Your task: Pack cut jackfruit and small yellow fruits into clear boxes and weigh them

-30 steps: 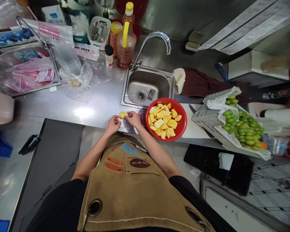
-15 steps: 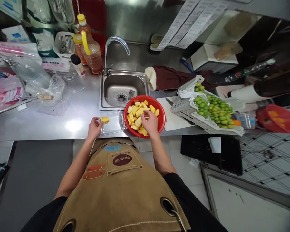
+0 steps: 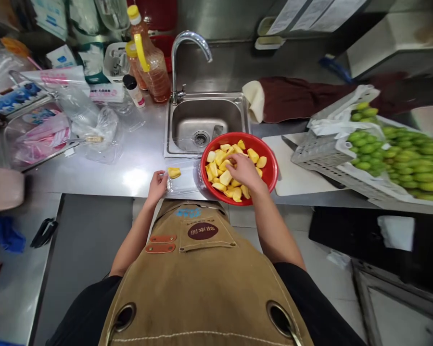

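1. far left: pink tub (image 3: pixel 5 190) at the edge of the view, green fruit showing inside, on the stainless surface (image 3: pixel 137 166). crumpled clear plastic bag (image 3: pixel 103 139) further along, behind the work area.
2. left hand (image 3: pixel 157 186): fingers loosely open and pointing forward, at the near left corner of the clear plastic tray (image 3: pixel 187 185). no firm grip visible; it may be steadying the tray, cannot tell.
3. tray sits on the surface, just left of the red plastic bowl (image 3: pixel 270 168) and almost touching it. one yellow fruit chunk (image 3: pixel 173 172) lies in the tray's left end, long axis roughly left-right, just beyond the left hand's fingertips.
4. bowl: nearly full of yellow fruit chunks (image 3: pixel 220 175), lying in a loose heap.
5. right hand (image 3: pixel 243 170): over the bowl's middle, fingers bent down among the chunks. whether it has hold of a piece is hidden by the fingers.
6. key relation: the tray chunk lies to the left of the right hand, across the bowl rim; the left hand is the nearer one.
7. far right: white cutting board (image 3: pixel 296 175), dark-handled kitchen knife (image 3: pixel 287 141), white plastic crate (image 3: pixel 321 156) holding green fruit (image 3: pixel 407 166).
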Tool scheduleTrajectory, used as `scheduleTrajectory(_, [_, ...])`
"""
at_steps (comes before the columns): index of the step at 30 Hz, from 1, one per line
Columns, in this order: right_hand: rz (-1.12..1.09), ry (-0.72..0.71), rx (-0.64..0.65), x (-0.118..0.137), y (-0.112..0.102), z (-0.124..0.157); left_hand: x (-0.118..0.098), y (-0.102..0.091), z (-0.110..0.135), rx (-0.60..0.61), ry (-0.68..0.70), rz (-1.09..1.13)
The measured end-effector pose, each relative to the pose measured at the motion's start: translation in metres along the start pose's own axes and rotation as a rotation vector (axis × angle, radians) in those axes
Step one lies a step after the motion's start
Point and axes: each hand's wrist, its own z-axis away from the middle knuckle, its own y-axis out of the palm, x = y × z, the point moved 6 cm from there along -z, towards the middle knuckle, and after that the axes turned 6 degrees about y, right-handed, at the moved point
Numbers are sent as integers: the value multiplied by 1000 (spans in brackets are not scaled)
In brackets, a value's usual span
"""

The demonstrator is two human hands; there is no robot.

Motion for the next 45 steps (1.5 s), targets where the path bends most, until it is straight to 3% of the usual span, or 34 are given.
scheduleTrajectory(2, [12,4,-23,1,-6,-1,-2,-3,0,-10,-4,17])
scheduleTrajectory(4, [-25,-6,-132,13,-18,3,-4,-6,1,-22,-9,34])
scheduleTrajectory(6, [-134,-30,-268,36,-29,14,-5,-8,1,-29,-15,48])
scheduleTrajectory(8, [-295,-50,-292,67,-27,26,-6,-6,2,-25,-23,58])
scheduleTrajectory(10, [-449,-56,-165,100,-5,34,-6,-3,2,-17,-33,64])
scheduleTrajectory(13, [-587,-16,114,137,47,34,-5,2,2,-10,-46,67])
scheduleTrajectory(17, [-883,243,384,139,103,27,-3,4,4,-22,-49,66])
scheduleTrajectory(22, [-1476,427,763,138,128,32,-1,6,7,-45,-45,78])
scheduleTrajectory(25, [-1556,499,799,133,136,34,-1,8,7,-53,-45,80])
scheduleTrajectory(30, [-1526,554,702,123,148,31,1,10,7,-51,-49,71])
scheduleTrajectory(36, [-1336,414,567,119,149,23,2,12,8,-53,-51,73])
scheduleTrajectory(42, [-770,207,371,108,144,18,2,15,7,-30,-47,72])
scheduleTrajectory(45, [-545,112,405,109,147,18,0,15,7,-7,-42,60])
